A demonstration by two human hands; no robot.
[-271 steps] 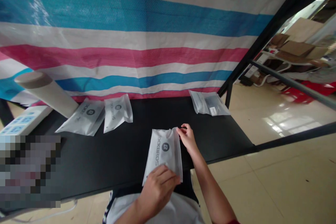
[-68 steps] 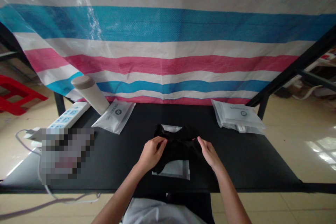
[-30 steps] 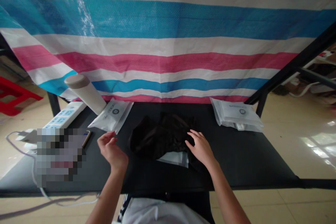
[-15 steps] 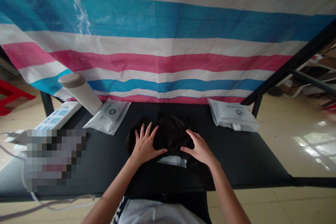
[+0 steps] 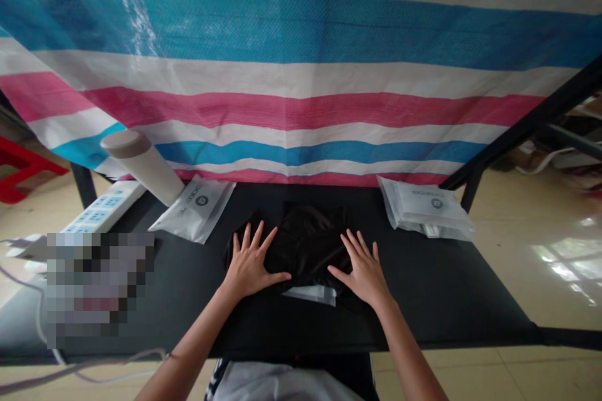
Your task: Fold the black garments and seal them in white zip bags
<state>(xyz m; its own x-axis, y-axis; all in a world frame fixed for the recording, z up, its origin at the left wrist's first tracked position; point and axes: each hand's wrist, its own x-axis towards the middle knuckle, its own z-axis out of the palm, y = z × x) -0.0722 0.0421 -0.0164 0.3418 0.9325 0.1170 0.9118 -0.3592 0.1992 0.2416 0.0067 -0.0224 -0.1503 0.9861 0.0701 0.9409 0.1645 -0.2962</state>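
A black piece of cloth, dark and slightly glossy with soft wrinkles, lies spread on the black table. My left hand rests on its left part, fingers spread and palm down. On the right edge of the cloth lies my right hand, also open with the fingers apart. The edge of a translucent plastic bag pokes out from under the near side of the cloth; the rest of that bag is hidden. What kind of garment the cloth is, I cannot tell.
Left of the cloth are a printed frosted bag, a white bottle, a power strip with cables and a blurred-out item. Another frosted bag lies at the back right. A striped tarp hangs behind the table.
Both hands have slid outward over the cloth, the left hand leftward and the right hand rightward. The cloth between them looks flatter and more spread. The view has shifted slightly.
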